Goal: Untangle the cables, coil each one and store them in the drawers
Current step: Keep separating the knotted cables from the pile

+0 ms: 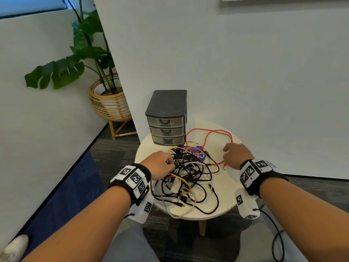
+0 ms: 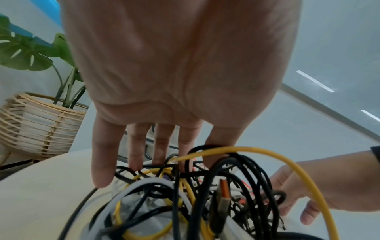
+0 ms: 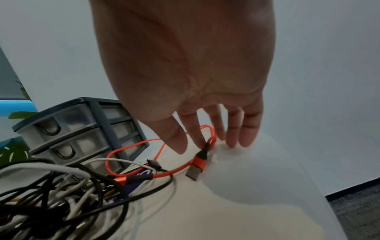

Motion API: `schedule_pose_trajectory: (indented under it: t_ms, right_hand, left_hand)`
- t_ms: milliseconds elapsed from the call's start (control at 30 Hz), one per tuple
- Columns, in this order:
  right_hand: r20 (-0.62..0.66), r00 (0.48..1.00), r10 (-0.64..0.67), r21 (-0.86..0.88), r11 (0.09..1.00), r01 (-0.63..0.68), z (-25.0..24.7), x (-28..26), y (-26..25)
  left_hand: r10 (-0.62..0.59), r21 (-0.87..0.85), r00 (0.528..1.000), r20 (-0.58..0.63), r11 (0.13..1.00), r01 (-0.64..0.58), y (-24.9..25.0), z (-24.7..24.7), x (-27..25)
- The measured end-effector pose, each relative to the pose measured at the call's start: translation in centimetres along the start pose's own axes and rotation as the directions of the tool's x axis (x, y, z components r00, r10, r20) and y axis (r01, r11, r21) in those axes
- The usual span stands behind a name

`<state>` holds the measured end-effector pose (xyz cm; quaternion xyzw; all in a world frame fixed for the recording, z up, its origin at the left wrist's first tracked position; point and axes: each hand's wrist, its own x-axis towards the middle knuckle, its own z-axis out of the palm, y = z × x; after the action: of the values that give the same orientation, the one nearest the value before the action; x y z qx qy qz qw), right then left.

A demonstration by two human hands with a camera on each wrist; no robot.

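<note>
A tangle of black, white and yellow cables (image 1: 188, 176) (image 2: 185, 203) (image 3: 51, 194) lies in the middle of a round cream table (image 1: 226, 195). My left hand (image 1: 166, 163) (image 2: 185, 154) reaches into its left side with straight fingers touching the strands, a yellow cable (image 2: 287, 162) looping over them. A red cable (image 1: 207, 133) (image 3: 131, 146) sprawls loose at the right. My right hand (image 1: 229, 154) (image 3: 191, 139) hovers over it, fingers extended beside its USB plug (image 3: 195, 170), gripping nothing. The grey three-drawer unit (image 1: 166, 120) (image 3: 72, 129) stands behind, drawers closed.
A purple card (image 1: 200, 156) lies under the cables. The table stands against a white wall; a potted plant in a wicker stand (image 1: 109, 99) is on the floor to the left. A black wire (image 1: 277, 233) dangles from my right wrist device.
</note>
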<state>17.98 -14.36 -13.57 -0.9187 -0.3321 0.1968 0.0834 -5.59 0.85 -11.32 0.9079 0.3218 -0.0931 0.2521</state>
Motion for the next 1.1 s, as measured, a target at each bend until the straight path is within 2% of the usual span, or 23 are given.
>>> schedule_pose_trajectory:
  t_ms: [33, 100, 333, 567, 700, 767, 833, 900, 933, 1033, 1100]
  right_hand:
    - [0.065, 0.997, 0.035, -0.075, 0.997, -0.030, 0.2, 0.4, 0.4]
    - [0.113, 0.992, 0.055, -0.157, 0.987, -0.037, 0.8, 0.9, 0.6]
    - [0.077, 0.993, 0.093, -0.319, 0.945, -0.064, 0.0, 2.4, 0.2]
    - [0.152, 0.988, 0.019, -0.255, 0.967, 0.020, 0.0, 4.2, 0.2]
    - [0.138, 0.990, -0.014, -0.233, 0.971, 0.046, 0.3, 4.1, 0.8]
    - [0.117, 0.992, -0.045, -0.227, 0.971, 0.071, 0.1, 3.6, 0.8]
    - [0.021, 0.990, -0.139, -0.197, 0.970, 0.141, -0.3, 2.8, 0.4]
    - [-0.035, 0.952, -0.306, -0.114, 0.947, 0.300, -0.8, 2.0, -0.4]
    - [-0.004, 0.926, -0.378, -0.049, 0.925, 0.377, -0.9, 1.5, -0.8]
    - [0.242, 0.840, -0.485, -0.024, 0.863, 0.505, -0.4, -0.6, -1.9]
    - [0.282, 0.826, -0.488, -0.082, 0.846, 0.527, 0.5, -1.6, -2.4]
  left_hand:
    - [-0.003, 0.003, 1.000, 0.001, 1.000, 0.003, 0.1, 0.1, 0.2]
    - [-0.007, 0.008, 1.000, 0.002, 1.000, 0.007, 0.2, 0.2, 0.5]
    - [-0.013, 0.024, 1.000, 0.009, 1.000, 0.013, -0.2, 0.1, 1.1]
    - [-0.012, 0.023, 1.000, -0.002, 1.000, 0.012, -0.2, -0.1, 1.6]
    - [-0.003, 0.020, 1.000, 0.009, 1.000, 0.003, -0.2, -0.1, 1.5]
    - [0.001, 0.018, 1.000, 0.021, 1.000, -0.002, -0.3, -0.2, 1.4]
    - [0.008, 0.015, 1.000, 0.025, 1.000, -0.008, -0.3, -0.2, 1.2]
    - [0.012, 0.018, 1.000, 0.016, 1.000, -0.012, -0.1, -0.2, 1.2]
    - [0.014, 0.020, 1.000, 0.003, 1.000, -0.014, 0.1, -0.3, 1.1]
    - [0.044, -0.001, 0.998, -0.051, 0.999, -0.044, 0.8, -0.3, 1.0]
    - [0.084, -0.023, 0.993, -0.080, 0.996, -0.086, 1.3, -0.4, 0.9]
